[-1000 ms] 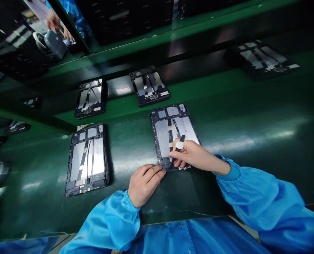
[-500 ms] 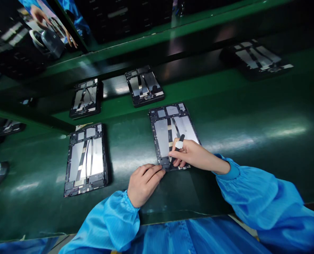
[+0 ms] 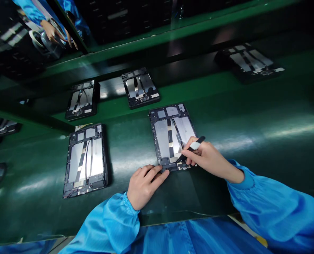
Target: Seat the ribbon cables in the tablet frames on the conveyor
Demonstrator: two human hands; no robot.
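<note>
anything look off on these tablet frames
Nothing clearly stands out. The tablet frame under the right hand and black tool looks undamaged, as does the neighbouring frame. The first sits slightly more turned, though the wide view may exaggerate that.

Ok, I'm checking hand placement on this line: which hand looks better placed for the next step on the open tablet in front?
Likely the right hand: it grips the black tweezers, tips down near the ribbon cables of the open tablet. The left hand only rests at the tablet's lower edge.
</note>
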